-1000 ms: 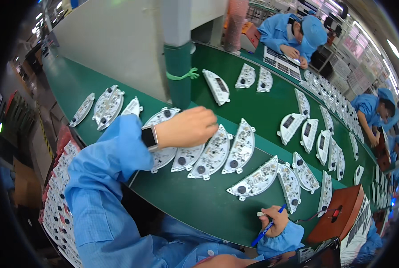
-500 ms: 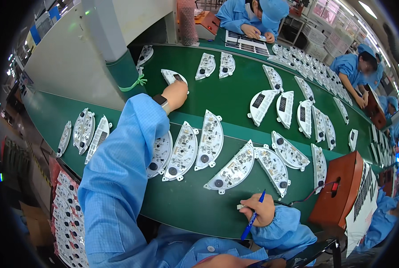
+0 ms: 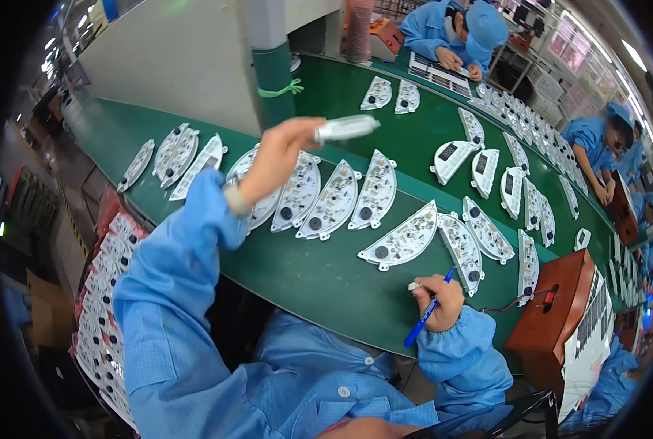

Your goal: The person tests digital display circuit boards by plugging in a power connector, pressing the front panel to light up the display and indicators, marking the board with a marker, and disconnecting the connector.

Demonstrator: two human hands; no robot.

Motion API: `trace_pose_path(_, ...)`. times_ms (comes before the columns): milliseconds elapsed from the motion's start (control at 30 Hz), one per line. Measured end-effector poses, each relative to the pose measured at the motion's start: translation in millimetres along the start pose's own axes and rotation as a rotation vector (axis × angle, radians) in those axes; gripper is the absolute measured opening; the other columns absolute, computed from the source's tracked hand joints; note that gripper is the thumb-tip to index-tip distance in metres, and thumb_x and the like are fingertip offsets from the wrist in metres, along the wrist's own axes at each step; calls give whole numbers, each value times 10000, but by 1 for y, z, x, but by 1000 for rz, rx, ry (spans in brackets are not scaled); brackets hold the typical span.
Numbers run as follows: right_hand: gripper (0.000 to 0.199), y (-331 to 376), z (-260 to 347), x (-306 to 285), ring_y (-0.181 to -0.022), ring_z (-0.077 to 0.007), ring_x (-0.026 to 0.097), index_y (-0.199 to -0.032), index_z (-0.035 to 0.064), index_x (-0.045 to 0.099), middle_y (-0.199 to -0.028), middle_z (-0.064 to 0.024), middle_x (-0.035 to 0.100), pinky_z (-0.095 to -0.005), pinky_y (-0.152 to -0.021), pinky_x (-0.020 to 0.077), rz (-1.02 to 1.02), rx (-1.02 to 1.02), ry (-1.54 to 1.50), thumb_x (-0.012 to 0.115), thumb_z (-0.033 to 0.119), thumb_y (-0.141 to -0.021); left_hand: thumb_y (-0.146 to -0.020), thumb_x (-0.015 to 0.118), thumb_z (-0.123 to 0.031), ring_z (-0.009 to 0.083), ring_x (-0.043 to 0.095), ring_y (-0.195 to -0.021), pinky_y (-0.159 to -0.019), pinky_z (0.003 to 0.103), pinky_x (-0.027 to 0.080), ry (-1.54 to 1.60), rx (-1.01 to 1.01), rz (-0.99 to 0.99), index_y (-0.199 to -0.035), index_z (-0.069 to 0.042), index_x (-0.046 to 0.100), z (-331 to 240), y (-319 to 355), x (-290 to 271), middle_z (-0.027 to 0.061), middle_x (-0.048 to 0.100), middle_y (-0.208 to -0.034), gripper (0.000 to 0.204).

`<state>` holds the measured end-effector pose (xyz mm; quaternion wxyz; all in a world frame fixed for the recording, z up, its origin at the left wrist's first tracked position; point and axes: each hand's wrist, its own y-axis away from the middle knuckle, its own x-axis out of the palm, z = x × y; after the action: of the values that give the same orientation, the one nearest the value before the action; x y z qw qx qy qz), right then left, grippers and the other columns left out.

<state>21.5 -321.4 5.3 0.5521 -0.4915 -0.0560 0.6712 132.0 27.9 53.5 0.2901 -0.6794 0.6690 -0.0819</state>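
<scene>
My left hand is closed on the end of a white half-moon circuit board module, lifted above the bench and seen nearly edge-on, slightly blurred. Below that hand a row of similar modules lies board side up on the green bench, each with a round black part. My right hand, near the bench's front edge, has a blue pen lying across its fingers. A small white connector is pinched at its fingertips. Just beyond it lie more modules.
At the right stands a reddish-brown box with a lead. On the green conveyor belt lie several modules. A grey post rises at the back. Stacked modules fill a container at lower left. Co-workers sit along the far side.
My left hand has picked the module up off the belt and brought it back toward me over the bench row. My right hand still holds the pen and connector. The view has shifted.
</scene>
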Motion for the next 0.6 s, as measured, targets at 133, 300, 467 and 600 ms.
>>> trace_pose_path(133,96,7,-4,4,-573,-209,596,-879,30,642,-685,-93,630,-298,-547,436,-24,11,-7,665,108,-828,-846,423,139,296,582,-1099,-901,346,475,-238,54,143,-1194,-2,583,-60,105,0,172,603,-1173,408)
trace_pose_path(300,96,10,-9,7,-566,-200,606,-879,10,635,-701,-111,635,-284,-536,449,-26,-18,12,657,92,-834,-719,459,214,386,476,-1242,-1033,431,408,-309,263,453,-1197,56,545,-77,175,-5,204,532,-1261,511)
trace_pose_path(467,129,11,-7,12,-586,-237,591,-873,28,634,-725,-103,653,-317,-554,432,-51,49,-32,708,80,-781,-807,584,8,343,427,-1287,-1046,498,368,-644,362,586,-1221,5,532,-58,189,-7,165,510,-1295,417)
trace_pose_path(600,128,11,-10,13,-592,-239,594,-876,27,631,-723,-99,652,-317,-556,432,-53,60,-39,705,77,-784,-764,681,-109,319,504,-1184,-1001,480,393,-700,298,540,-1174,-47,558,-57,174,-26,142,551,-1212,432)
